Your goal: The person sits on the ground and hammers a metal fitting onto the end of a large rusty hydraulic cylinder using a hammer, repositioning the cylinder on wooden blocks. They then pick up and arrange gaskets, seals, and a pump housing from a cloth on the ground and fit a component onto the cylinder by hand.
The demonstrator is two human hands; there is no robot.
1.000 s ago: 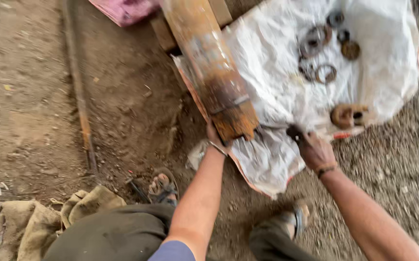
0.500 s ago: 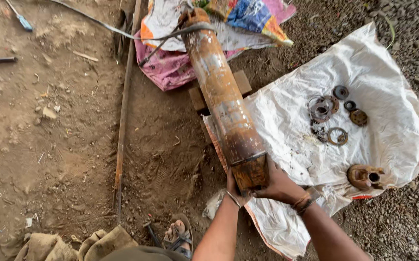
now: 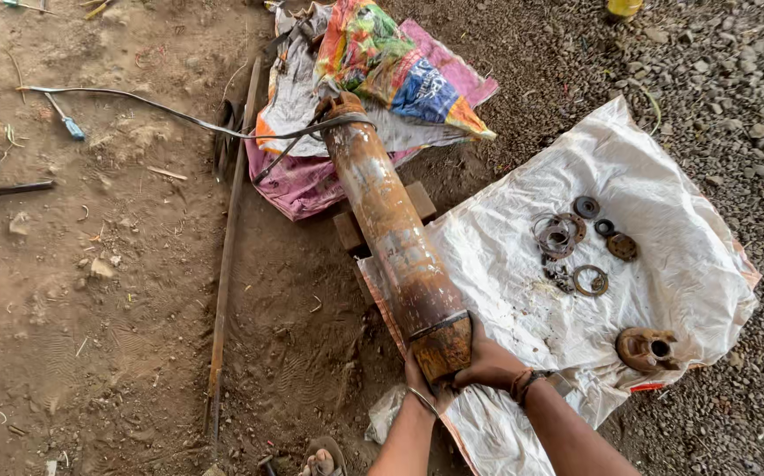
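The long rusty steel cylinder (image 3: 391, 234) is lying on the dirt ground, and its middle is resting on a small wooden block (image 3: 417, 204), so the near end is staying a little above the soil and is easy to reach. Both hands are gripping this near end. The left hand (image 3: 423, 385) is holding it from below and from the left side, with the fingers curled under the rusty cap. The right hand (image 3: 489, 363) is wrapping around the right side of the same end, fingers closed on the metal; I judge this two-sided grip is steadying the heavy piece.

The near end is lying over the edge of a white woven plastic sheet (image 3: 664, 176), which is probably keeping small parts out of the dirt. On it are lying several rusty rings and washers (image 3: 576, 242) and a rusty flanged fitting (image 3: 646, 348), well apart from the hands. A black cable (image 3: 179, 115) is running to the far end of the cylinder, where colourful sacks (image 3: 382, 62) are lying.

The end face of the cylinder is hidden by the hands, and the fingertips of the left hand are not visible. The arms are cut off by the lower edge.
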